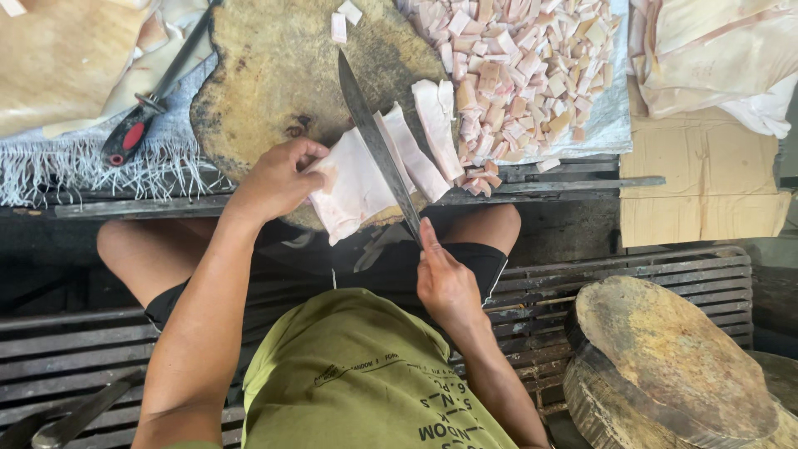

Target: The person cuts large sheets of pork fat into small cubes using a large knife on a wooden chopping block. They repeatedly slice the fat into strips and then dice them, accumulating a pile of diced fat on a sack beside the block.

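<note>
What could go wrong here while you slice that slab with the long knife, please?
The left hand pins the slab right beside the knife, so a slip could reach its fingers. The slab overhangs the block edge above the bare thighs, so it may slide off.

A red-handled tool (133, 129) lies left; a spare round block (673, 366) sits right.

A rough butcher's workplace: worn round chopping block (274, 75), heaps of diced fat (524, 58)
</note>
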